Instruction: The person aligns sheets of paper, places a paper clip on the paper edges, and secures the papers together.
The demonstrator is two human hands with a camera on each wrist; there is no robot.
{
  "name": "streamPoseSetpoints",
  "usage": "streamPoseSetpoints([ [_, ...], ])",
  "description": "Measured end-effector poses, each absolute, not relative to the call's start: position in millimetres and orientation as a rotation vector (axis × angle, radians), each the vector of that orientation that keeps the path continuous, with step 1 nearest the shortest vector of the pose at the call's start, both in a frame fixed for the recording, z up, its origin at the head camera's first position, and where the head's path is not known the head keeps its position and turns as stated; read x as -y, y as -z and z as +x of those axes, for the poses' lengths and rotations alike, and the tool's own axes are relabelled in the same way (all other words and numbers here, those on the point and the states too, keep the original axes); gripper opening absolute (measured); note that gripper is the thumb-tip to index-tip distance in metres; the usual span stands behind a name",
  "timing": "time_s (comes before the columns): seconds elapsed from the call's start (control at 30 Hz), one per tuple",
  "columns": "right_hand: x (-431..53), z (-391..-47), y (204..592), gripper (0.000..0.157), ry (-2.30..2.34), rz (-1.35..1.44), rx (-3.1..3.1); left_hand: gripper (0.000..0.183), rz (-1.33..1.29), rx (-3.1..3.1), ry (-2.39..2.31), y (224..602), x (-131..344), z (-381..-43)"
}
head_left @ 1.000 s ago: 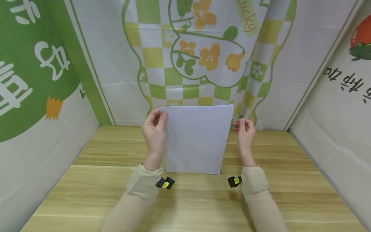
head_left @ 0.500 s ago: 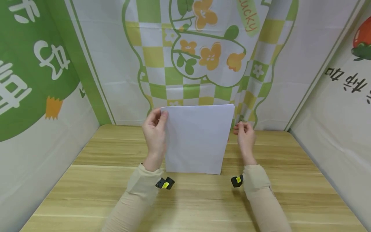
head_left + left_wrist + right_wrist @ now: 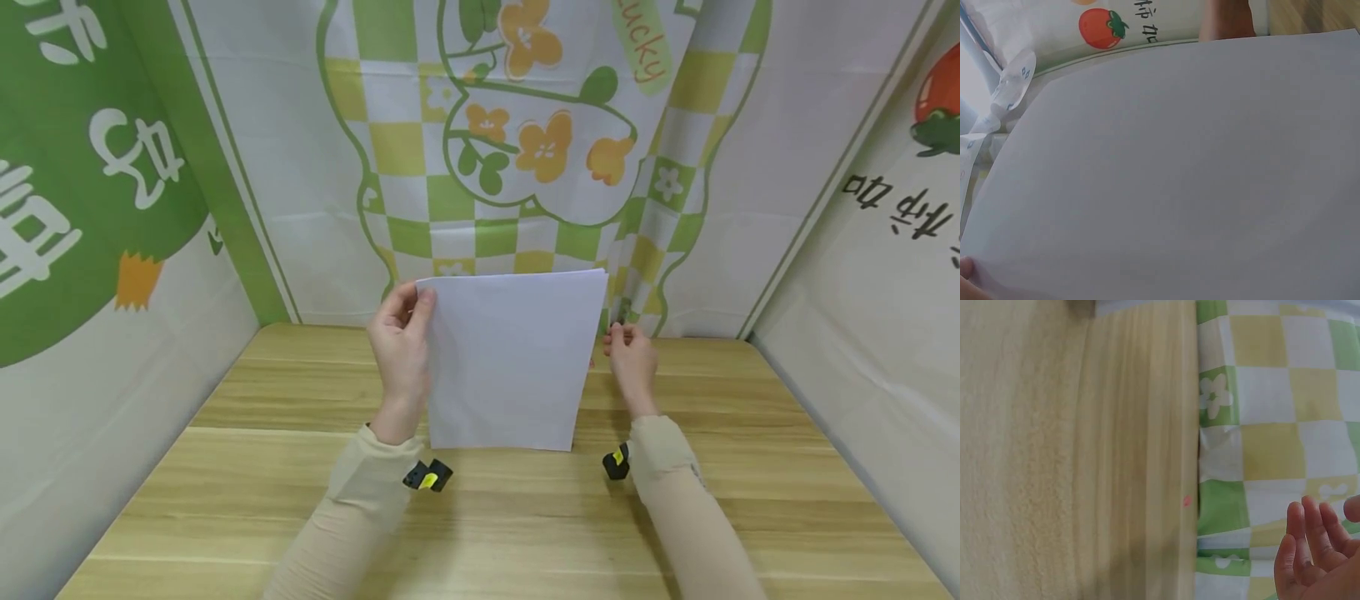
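Observation:
A white sheet of paper (image 3: 510,367) stands upright above the wooden table, its lower edge at or near the surface. A second edge at its top right corner suggests more than one layer. My left hand (image 3: 401,342) pinches the upper left corner, thumb in front; in the left wrist view the paper fills most of the picture, with a fingertip (image 3: 966,269) at the lower left. To the right of the paper, apart from it, my right hand (image 3: 632,358) is raised with loosely bent fingers. The right wrist view shows a gap between its fingers (image 3: 1316,537) and thumb.
A wooden table (image 3: 300,500) spreads beneath both arms. Behind it hangs a checkered, flowered curtain (image 3: 405,150), with printed cloth walls at both sides. Near the table's back edge lies a small pink spot (image 3: 1187,500). Black wrist cameras (image 3: 429,475) sit on both wrists.
My right hand has sunk slightly and turned, beside the paper's right edge, and its wrist camera has shifted a little to the right. The left hand and the paper have hardly moved.

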State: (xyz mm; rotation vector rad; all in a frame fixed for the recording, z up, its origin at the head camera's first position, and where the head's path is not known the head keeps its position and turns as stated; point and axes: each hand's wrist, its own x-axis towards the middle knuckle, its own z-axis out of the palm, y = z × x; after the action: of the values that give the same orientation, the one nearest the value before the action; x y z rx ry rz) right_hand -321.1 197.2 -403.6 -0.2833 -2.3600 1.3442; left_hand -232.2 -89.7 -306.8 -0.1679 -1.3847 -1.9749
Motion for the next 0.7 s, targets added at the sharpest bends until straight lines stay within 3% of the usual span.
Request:
streamPoseSetpoints([
  [0.53,-205.4,-337.5,430.4,0.027,-1.1,-0.25,2.531,0.021,-0.18,1.379,1.959,306.2,92.1,-230.4],
  [0.7,-208.2,-340.1,434.5,0.029,-1.094,-0.267,2.596,0.014,-0.19,1.397,1.946,306.7,92.1,-231.2],
])
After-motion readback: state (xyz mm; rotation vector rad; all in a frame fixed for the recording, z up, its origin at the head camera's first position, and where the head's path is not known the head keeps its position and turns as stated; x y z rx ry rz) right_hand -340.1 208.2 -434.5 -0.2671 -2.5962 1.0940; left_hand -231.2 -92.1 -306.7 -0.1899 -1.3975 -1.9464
